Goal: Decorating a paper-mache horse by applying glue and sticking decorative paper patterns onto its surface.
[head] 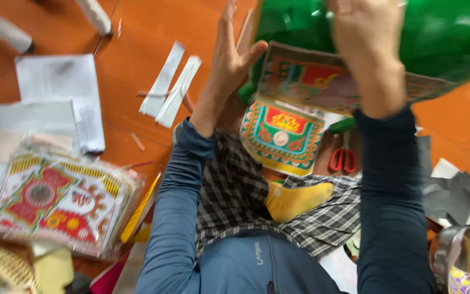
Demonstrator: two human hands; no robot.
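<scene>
Seated cross-legged on an orange wooden floor, we raise both hands to a large sheet of shiny green paper held up at the top of the view. Our left hand is open, fingers straight and thumb spread, its palm edge against the sheet's left border. Our right hand lies over the green sheet's upper edge; whether its fingers grip the paper we cannot tell, as blur hides them.

Just beneath the sheet hangs a patterned paper panel in red, green and yellow, and below that, on the floor by our knees, lies a smaller square print with a green border and red centre. Red-handled scissors rest just right of it. A foot in a yellow sock is tucked over checked trousers.

At left, a plastic-wrapped stack of ornate printed sheets sits near folded white papers, with two white paper strips further up the floor. Grey paper offcuts are scattered at right
</scene>
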